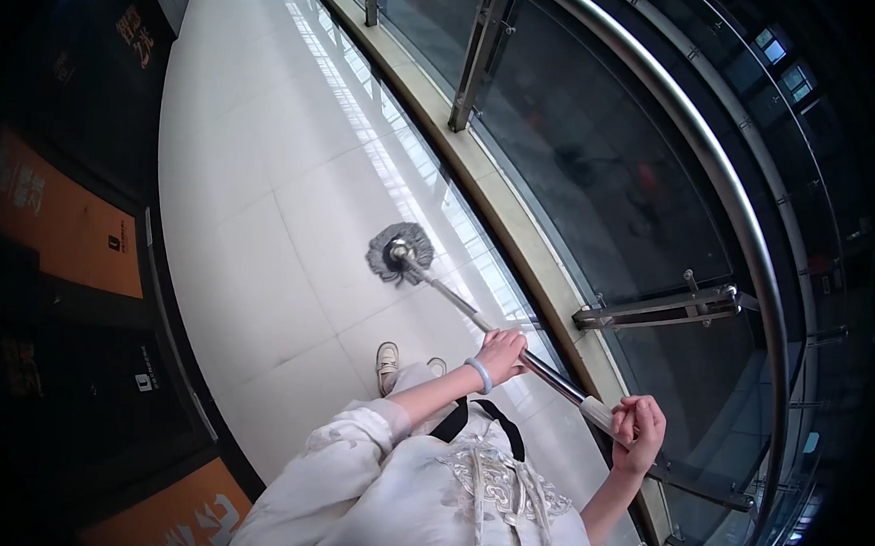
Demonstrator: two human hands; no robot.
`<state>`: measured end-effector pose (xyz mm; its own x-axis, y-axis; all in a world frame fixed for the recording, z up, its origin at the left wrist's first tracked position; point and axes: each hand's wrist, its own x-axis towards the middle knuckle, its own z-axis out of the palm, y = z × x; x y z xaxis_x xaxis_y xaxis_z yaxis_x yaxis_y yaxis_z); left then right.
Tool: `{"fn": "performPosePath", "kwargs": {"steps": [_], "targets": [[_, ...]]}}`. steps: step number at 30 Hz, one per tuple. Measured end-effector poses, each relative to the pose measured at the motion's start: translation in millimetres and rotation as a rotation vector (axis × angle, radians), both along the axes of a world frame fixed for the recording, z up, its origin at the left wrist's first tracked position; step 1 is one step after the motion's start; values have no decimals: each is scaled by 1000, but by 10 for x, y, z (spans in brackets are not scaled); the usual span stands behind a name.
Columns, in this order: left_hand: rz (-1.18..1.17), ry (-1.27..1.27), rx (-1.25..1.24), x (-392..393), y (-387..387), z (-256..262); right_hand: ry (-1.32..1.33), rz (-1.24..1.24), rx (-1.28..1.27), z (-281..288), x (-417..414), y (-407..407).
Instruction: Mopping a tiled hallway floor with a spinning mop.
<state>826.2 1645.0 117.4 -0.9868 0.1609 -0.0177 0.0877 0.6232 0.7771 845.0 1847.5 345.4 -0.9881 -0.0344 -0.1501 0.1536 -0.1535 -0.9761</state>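
A mop with a metal pole point(554, 377) slants from the lower right toward the middle of the view. Partway down the pole, my left hand point(503, 355) is closed around it, with a pale bangle point(479, 375) on the wrist. My right hand point(639, 428) grips the white handle end point(598, 413) near the railing. The grey, shaggy mop head point(384, 247) rests on the glossy pale tile floor point(262, 258), ahead of my shoes point(387, 360).
Along the right runs a glass-panelled railing with a curved metal handrail point(738, 184), steel posts point(480, 59) and a beige stone curb point(496, 180). Dark wall panels with orange sections point(81, 213) bearing writing line the left. The tiled walkway stretches ahead between them.
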Motion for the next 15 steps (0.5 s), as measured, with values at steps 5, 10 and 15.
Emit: {"fn": "performPosePath", "kwargs": {"steps": [5,10,15], "targets": [[18,-102,16,487,-631,-158,-175,232,-107,-191,-389,-266],[349,-93,-37,970,-1303,-636,-272,423,-167,-551,-490,-1169],[780,-195,-67,1124,-1626,-894,-339,520,-80,-544,-178,-1641]]}}
